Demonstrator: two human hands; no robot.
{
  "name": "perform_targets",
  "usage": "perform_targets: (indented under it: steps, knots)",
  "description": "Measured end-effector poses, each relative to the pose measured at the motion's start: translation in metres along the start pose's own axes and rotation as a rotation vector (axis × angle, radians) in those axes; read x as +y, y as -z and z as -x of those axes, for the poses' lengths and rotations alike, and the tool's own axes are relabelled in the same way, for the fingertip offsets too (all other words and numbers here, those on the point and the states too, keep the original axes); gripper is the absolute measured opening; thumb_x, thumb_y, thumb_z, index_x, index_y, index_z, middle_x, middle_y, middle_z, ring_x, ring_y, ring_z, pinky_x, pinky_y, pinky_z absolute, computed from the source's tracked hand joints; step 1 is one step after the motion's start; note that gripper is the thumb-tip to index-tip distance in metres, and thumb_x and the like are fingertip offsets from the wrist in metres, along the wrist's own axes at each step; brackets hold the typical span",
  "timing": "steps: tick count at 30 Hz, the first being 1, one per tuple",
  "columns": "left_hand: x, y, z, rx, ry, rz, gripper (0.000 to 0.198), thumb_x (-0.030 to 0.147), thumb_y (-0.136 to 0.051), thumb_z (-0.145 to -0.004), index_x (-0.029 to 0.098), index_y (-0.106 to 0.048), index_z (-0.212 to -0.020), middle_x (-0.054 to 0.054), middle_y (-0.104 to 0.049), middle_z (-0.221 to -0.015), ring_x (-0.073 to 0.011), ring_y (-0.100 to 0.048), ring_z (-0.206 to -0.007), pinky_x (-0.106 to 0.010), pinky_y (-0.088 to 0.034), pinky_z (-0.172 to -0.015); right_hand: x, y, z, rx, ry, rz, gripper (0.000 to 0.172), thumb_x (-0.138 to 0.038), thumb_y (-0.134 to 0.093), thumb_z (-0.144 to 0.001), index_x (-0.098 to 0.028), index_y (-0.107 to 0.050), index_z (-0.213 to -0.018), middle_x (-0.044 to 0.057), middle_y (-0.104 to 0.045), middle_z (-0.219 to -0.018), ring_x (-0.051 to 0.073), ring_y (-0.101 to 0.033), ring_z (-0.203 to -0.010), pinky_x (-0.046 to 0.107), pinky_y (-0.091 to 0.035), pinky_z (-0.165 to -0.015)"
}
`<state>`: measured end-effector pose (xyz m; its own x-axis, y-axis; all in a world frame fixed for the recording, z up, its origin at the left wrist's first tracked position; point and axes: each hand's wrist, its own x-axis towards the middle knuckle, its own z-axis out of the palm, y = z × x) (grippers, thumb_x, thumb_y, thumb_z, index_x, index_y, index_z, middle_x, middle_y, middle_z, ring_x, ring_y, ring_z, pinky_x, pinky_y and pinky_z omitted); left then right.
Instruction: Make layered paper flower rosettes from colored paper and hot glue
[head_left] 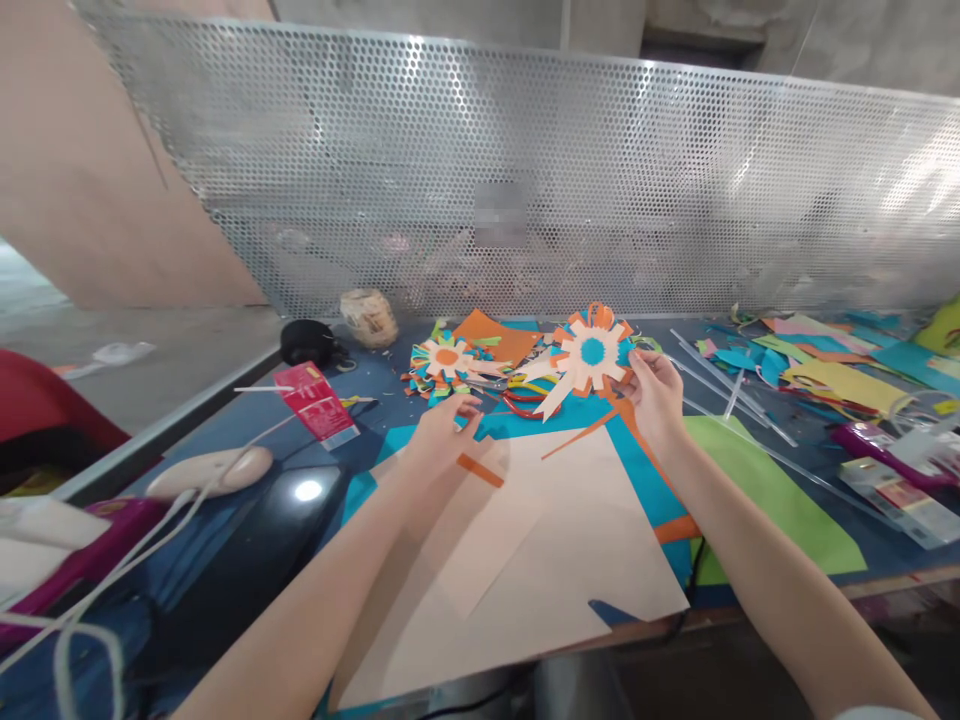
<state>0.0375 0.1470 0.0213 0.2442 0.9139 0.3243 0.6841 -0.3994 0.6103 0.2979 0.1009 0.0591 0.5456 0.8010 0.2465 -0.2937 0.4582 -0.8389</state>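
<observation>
My right hand (654, 390) pinches the right edge of a paper rosette (592, 352) with a blue centre, pale petals and orange and blue strips behind, held up over the table. My left hand (452, 425) hovers above the pale paper sheets (555, 530), its fingers partly curled and apart, with nothing seen in them. Just beyond it lies a second rosette (446, 358) with an orange centre and a green, orange and blue fringe. Between the rosettes are scissors with red and yellow handles (525, 407). A small orange strip (481, 471) rests on the pale paper.
A black phone (259, 560), a glue gun (214, 472) with white cord and a red packet (317, 403) are at the left. Green paper (780, 500), clear sticks (739, 390) and coloured scraps (847, 375) lie right. A perforated metal screen (525, 150) stands behind.
</observation>
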Motion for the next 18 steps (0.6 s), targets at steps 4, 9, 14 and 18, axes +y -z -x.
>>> perform_targets:
  steps: [4,9,14,18]
  knots:
    - [0.001,-0.002,0.000,-0.014,0.001,-0.040,0.019,0.029,-0.048,-0.073,0.020,-0.057,-0.087,-0.005,-0.067,-0.090,-0.0197,-0.063,-0.084,-0.028,-0.048,-0.072,0.003,0.004,-0.003,-0.034,-0.044,0.036,0.029,-0.028,-0.070,-0.056,-0.020,-0.049,-0.074,-0.007,-0.060,-0.060,0.010,-0.059,-0.052,0.024,-0.052,-0.049]
    - [-0.001,-0.002,0.001,-0.053,-0.006,-0.081,0.023,0.028,-0.047,-0.074,0.019,-0.056,-0.093,-0.004,-0.067,-0.088,-0.0187,-0.063,-0.083,-0.028,-0.047,-0.075,0.005,0.008,-0.005,-0.066,-0.092,0.116,0.029,-0.025,-0.067,-0.056,-0.020,-0.052,-0.079,-0.006,-0.060,-0.057,0.010,-0.057,-0.048,0.023,-0.050,-0.047]
    - [-0.008,-0.006,0.000,-0.079,-0.029,-0.131,0.024,0.031,-0.047,-0.074,0.019,-0.056,-0.093,-0.006,-0.067,-0.088,-0.0197,-0.062,-0.085,-0.029,-0.047,-0.076,0.006,0.011,-0.009,-0.068,-0.108,0.153,0.029,-0.025,-0.063,-0.056,-0.021,-0.052,-0.082,-0.007,-0.059,-0.058,0.011,-0.057,-0.048,0.023,-0.048,-0.044]
    - [-0.012,-0.013,0.000,-0.091,-0.087,-0.167,0.023,0.033,-0.048,-0.073,0.019,-0.057,-0.089,-0.007,-0.066,-0.092,-0.0213,-0.060,-0.091,-0.032,-0.045,-0.081,0.006,0.010,-0.008,-0.086,-0.116,0.172,0.029,-0.024,-0.061,-0.056,-0.022,-0.053,-0.083,-0.006,-0.060,-0.058,0.012,-0.055,-0.043,0.023,-0.045,-0.040]
